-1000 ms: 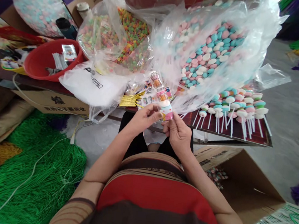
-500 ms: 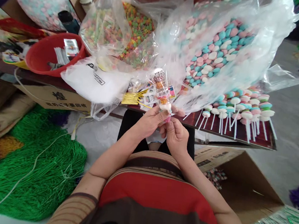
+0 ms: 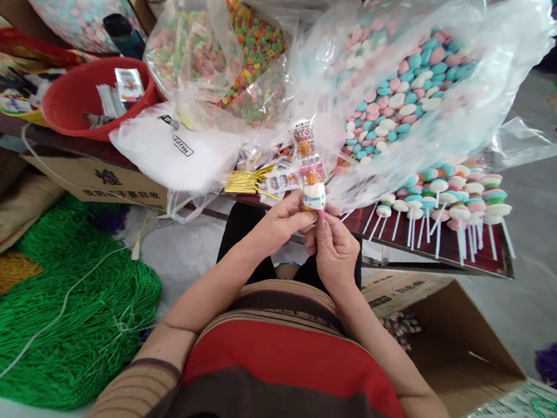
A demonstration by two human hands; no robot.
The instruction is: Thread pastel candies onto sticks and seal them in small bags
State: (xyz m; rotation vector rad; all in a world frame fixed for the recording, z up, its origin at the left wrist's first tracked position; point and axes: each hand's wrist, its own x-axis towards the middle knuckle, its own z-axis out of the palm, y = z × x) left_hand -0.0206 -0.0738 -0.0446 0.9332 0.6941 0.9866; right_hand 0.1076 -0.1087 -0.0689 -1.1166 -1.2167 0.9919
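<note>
My left hand (image 3: 284,222) and my right hand (image 3: 333,245) meet at the table's front edge, around a candy skewer in a printed clear wrapper (image 3: 308,162). The white and blue candies show just above my left fingers, which are closed round the wrapper's lower part. The fingertips of my right hand pinch its bottom end, where something pink shows. Left of the wrapper lie yellow twist ties (image 3: 246,182) and small printed packets. To the right, candy skewers on white sticks (image 3: 439,190) lie in a pile.
Behind are open bags of ring candies (image 3: 257,39) and pastel candies (image 3: 396,101). A red basin (image 3: 62,104) and a white plastic bag (image 3: 164,149) stand left. Below are green netting (image 3: 59,318) and an open carton (image 3: 463,351).
The wrapped candy has shifted slightly down and right, and more of its white and blue candies shows. My right hand has moved slightly right; my left fingers sit lower on the wrapper.
</note>
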